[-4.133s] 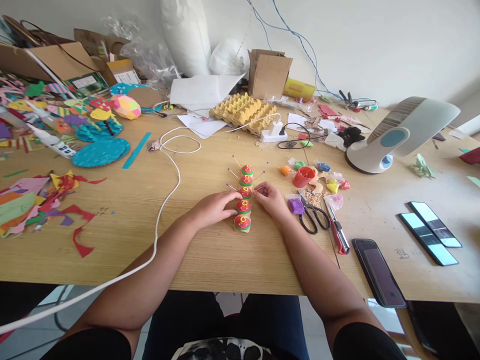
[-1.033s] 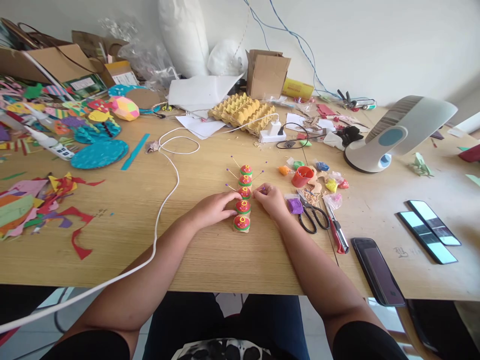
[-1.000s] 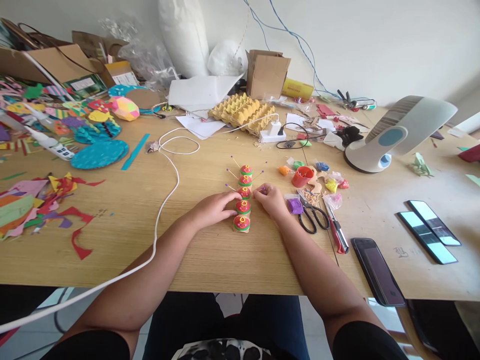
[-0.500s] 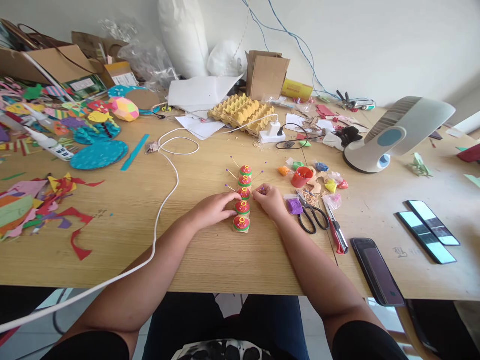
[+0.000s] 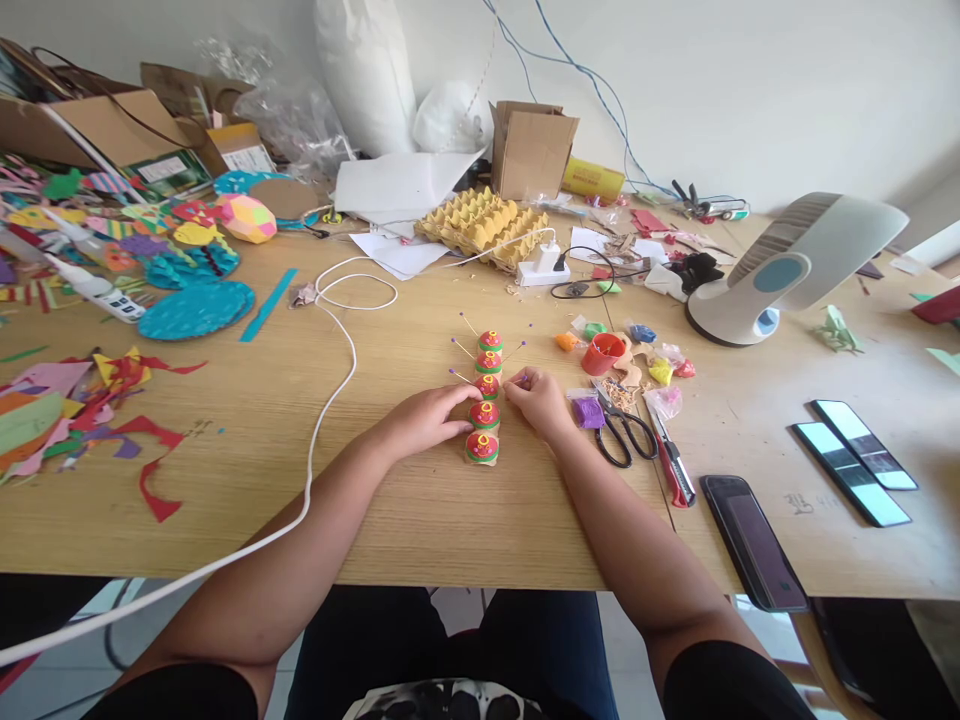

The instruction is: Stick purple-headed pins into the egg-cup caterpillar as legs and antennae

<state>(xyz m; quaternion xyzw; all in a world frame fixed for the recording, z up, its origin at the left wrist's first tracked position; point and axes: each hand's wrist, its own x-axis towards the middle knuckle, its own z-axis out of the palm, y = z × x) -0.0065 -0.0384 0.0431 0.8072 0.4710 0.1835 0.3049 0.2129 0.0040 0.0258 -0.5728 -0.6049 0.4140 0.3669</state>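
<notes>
A small craft caterpillar (image 5: 486, 395), a row of red, green and yellow domes with thin purple-tipped sticks poking out, lies on the wooden table (image 5: 420, 510). My left hand (image 5: 426, 417) rests against its left side, fingers curled round the nearer domes. My right hand (image 5: 537, 398) is at its right side, fingertips pinched on a thin stick with a purple tip beside the middle dome.
Right of my right hand lie purple clay (image 5: 589, 411), scissors (image 5: 625, 432), a red cutter (image 5: 676, 466), a red cup (image 5: 604, 353), three phones and a white fan (image 5: 795, 265). A white cable (image 5: 330, 400) runs left. Paper scraps, egg tray (image 5: 484, 220) and boxes crowd the back.
Almost nothing has moved. Both hands stay at the sides of the caterpillar; the view has shifted very slightly.
</notes>
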